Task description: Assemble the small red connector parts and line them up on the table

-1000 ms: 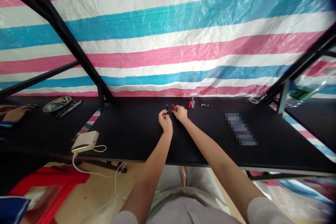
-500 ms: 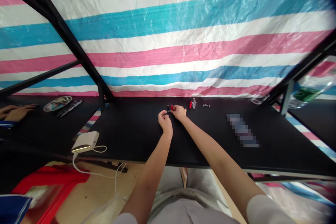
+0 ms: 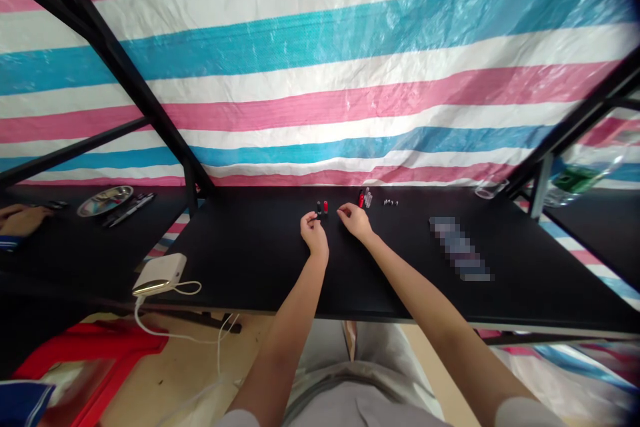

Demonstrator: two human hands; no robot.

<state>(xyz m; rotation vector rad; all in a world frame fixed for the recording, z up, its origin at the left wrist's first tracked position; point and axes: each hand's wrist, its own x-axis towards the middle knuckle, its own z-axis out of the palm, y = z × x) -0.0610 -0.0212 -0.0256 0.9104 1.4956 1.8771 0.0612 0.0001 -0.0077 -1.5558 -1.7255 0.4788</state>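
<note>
Just beyond left hand [image 3: 314, 232], red piece [image 3: 325, 207].

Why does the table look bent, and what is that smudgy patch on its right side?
Head view: a wide lens bows the black table and splays the frame bars; the patch is pixelated over, not out of focus; the striped tarp shows soft sheen under even light; small parts near the left hand and right hand are too tiny to resolve.

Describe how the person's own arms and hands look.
The left hand and right hand are ungloved, with no watch or bracelet showing. The arms are bare up to the left sleeve and right sleeve, both pale and short.
</note>
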